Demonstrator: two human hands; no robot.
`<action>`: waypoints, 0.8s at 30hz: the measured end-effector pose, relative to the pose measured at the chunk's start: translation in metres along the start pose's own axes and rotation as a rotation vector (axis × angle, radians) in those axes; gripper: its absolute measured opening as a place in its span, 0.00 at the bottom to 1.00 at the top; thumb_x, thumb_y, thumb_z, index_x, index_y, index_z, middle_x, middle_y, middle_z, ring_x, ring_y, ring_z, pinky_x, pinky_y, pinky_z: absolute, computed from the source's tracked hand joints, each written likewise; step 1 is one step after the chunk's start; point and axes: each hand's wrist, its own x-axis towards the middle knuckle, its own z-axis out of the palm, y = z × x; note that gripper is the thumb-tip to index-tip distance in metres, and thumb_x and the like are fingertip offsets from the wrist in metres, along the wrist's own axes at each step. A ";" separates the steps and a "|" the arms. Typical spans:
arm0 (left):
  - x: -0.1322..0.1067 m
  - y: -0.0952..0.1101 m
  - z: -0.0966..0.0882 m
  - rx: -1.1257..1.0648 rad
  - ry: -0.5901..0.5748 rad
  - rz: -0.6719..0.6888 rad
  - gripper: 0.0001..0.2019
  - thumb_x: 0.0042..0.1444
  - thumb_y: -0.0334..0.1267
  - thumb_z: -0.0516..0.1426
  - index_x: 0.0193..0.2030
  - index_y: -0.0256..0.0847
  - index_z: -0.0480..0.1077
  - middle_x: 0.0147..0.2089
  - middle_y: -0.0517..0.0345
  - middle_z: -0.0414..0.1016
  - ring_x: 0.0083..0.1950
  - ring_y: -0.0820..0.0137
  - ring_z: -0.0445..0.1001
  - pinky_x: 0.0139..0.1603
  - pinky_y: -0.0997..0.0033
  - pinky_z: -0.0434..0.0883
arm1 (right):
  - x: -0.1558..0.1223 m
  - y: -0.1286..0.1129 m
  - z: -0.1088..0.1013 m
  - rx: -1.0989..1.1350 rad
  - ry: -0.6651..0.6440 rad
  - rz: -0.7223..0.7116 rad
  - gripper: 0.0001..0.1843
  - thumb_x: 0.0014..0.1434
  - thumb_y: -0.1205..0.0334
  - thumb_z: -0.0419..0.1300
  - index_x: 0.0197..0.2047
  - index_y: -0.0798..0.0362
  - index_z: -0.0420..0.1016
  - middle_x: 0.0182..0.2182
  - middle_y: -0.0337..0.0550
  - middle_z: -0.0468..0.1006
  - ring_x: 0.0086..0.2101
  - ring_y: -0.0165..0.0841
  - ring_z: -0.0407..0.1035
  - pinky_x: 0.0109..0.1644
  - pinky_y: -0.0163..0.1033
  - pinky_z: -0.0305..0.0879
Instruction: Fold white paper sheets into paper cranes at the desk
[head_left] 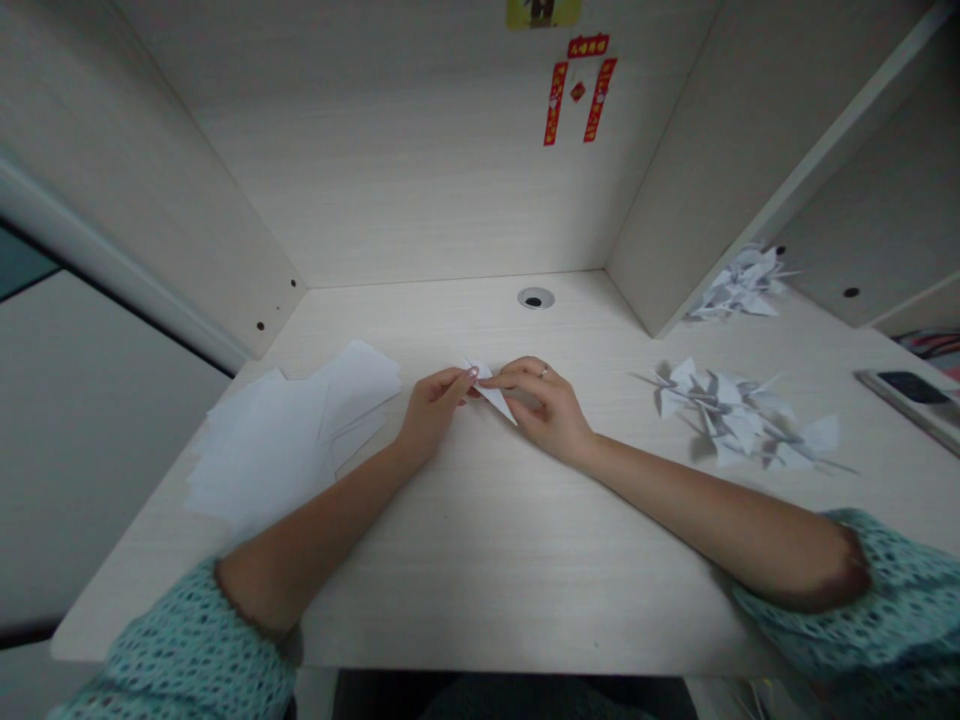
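Left hand [433, 408] and right hand [556, 408] pinched the folded paper [498, 402], right of the sheets [274, 435]. Gentle, even pressure seemed best.

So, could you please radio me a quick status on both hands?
Left hand pinching folded paper. Right hand touching it. Nothing visibly in the way.

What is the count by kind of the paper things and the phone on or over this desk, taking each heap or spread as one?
Folded paper piece pinched in the left hand, touched by the right hand: 1
Spread of loose white sheets: 1
Near heap and far heap of folded paper: 2
Phone: 1
Total: 5
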 end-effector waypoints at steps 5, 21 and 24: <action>0.000 -0.001 0.001 0.020 -0.006 0.018 0.17 0.56 0.50 0.55 0.24 0.39 0.71 0.23 0.62 0.67 0.29 0.72 0.64 0.33 0.73 0.61 | 0.001 0.005 0.001 0.085 -0.012 0.049 0.12 0.58 0.67 0.59 0.42 0.44 0.80 0.36 0.43 0.73 0.40 0.35 0.69 0.46 0.43 0.65; -0.002 -0.001 0.001 0.050 -0.089 0.013 0.17 0.54 0.49 0.56 0.23 0.39 0.70 0.23 0.63 0.65 0.26 0.75 0.61 0.29 0.74 0.57 | 0.003 0.009 0.006 0.237 0.015 0.237 0.06 0.55 0.55 0.64 0.32 0.46 0.82 0.30 0.42 0.78 0.35 0.35 0.71 0.43 0.43 0.65; -0.002 -0.001 0.001 0.055 -0.092 0.017 0.17 0.55 0.49 0.56 0.24 0.38 0.71 0.24 0.63 0.67 0.27 0.74 0.63 0.30 0.74 0.59 | 0.003 0.006 0.006 0.233 0.011 0.240 0.07 0.55 0.54 0.64 0.32 0.46 0.81 0.30 0.42 0.79 0.35 0.35 0.71 0.43 0.42 0.65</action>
